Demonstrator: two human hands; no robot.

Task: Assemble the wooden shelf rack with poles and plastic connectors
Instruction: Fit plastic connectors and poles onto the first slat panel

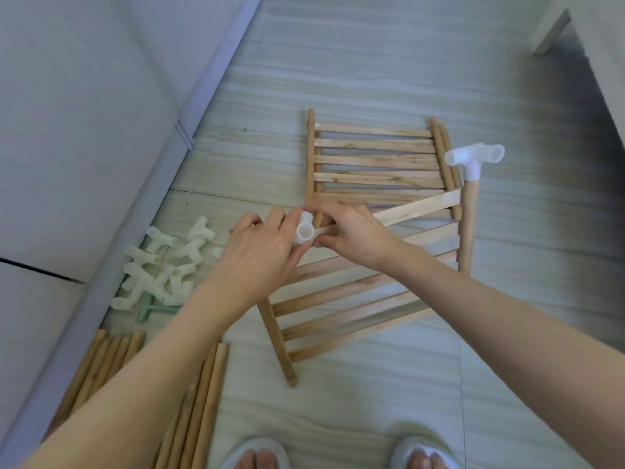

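A slatted wooden shelf panel [358,299] is held tilted above the floor in front of me. My left hand [260,252] grips a white plastic connector [304,231] at the panel's upper left corner. Beside it, my right hand [351,231] pinches the same connector and the end of the panel's rail. The panel's right rail stands upright and carries a second white connector [473,159] on its top end. Behind it, a second slatted panel [375,160] lies flat on the floor.
Several loose translucent connectors [162,269] are heaped on the floor at left, over a small green plastic tool [148,308]. Bundles of wooden poles [199,401] lie at lower left. A grey wall and skirting [142,231] run along the left. My slippered feet [257,456] show at the bottom.
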